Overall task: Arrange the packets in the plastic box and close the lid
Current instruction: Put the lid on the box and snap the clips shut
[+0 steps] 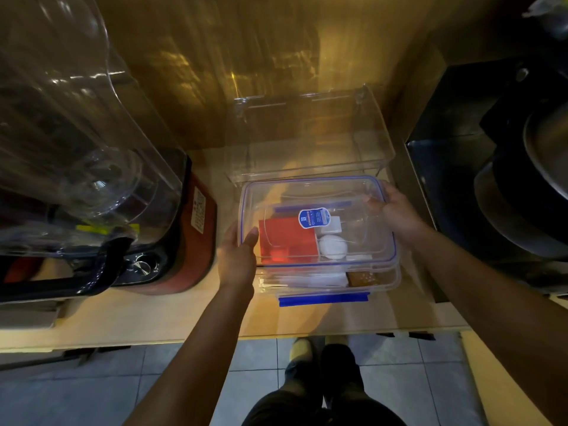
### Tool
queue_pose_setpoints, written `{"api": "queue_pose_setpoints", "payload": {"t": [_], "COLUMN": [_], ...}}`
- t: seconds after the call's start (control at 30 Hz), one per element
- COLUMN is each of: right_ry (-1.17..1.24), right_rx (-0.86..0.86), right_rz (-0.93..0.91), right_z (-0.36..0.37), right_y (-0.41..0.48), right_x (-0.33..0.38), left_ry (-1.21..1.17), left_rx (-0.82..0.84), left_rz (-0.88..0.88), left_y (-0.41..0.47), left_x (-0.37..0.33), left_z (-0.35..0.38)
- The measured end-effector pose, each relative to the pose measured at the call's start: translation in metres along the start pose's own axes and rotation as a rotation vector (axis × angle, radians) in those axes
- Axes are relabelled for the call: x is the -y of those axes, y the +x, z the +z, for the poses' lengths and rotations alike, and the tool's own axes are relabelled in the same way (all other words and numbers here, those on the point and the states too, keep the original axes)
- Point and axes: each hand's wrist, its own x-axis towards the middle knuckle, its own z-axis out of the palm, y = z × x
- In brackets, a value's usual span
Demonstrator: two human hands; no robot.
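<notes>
A clear plastic box (385, 282) with a blue front clip (322, 299) sits on the wooden counter. Inside it I see a red packet (287, 241), white packets (333, 245) and a brown packet (362, 278). The clear lid (362, 210), blue-rimmed with a blue sticker, hovers over the box, shifted slightly toward the back. My left hand (236, 256) grips the lid's left edge. My right hand (395, 210) grips its far right edge.
A larger clear container (307, 142) stands just behind the box. A blender with a red-and-black base (172, 241) fills the left. Dark pans (522, 195) sit on the right. The counter's front edge (215, 338) runs below, with tiled floor under it.
</notes>
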Motion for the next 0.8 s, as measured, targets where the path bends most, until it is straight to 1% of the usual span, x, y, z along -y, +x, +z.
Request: {"api": "queue_pose_setpoints", "payload": {"t": [0.07,0.17,0.27,0.33,0.53,0.67,0.8], "right_ry": [0.006,-0.075,-0.158,-0.173,-0.169,-0.182,-0.278], "right_rx": [0.011,0.02,0.007,0.001,0.003,0.003,-0.009], "right_rz": [-0.022,-0.018,0.007,-0.011,-0.057,-0.112,-0.069], "right_z": [-0.001,-0.003,-0.004,-0.005,-0.004,-0.003,-0.004], "right_y": [-0.007,-0.014,-0.016,-0.015,-0.013,-0.011,-0.004], "right_x": [-0.002,-0.017,-0.028,-0.032,-0.043,-0.048,-0.054], "left_ry": [0.028,0.059,0.063,0.078,0.317,0.488,0.505], "left_rx": [0.051,0.12,0.13,0.135,0.147,0.112,0.116], "left_rz": [0.024,0.031,0.033,0.024,-0.006,0.025,0.078], "left_y": [-0.007,-0.022,-0.028,-0.026,-0.016,-0.012,-0.013], "left_x": [0.004,0.021,0.032,0.034,0.04,0.043,0.046], "left_z": [-0.007,-0.014,-0.014,-0.013,-0.015,-0.016,-0.016]}}
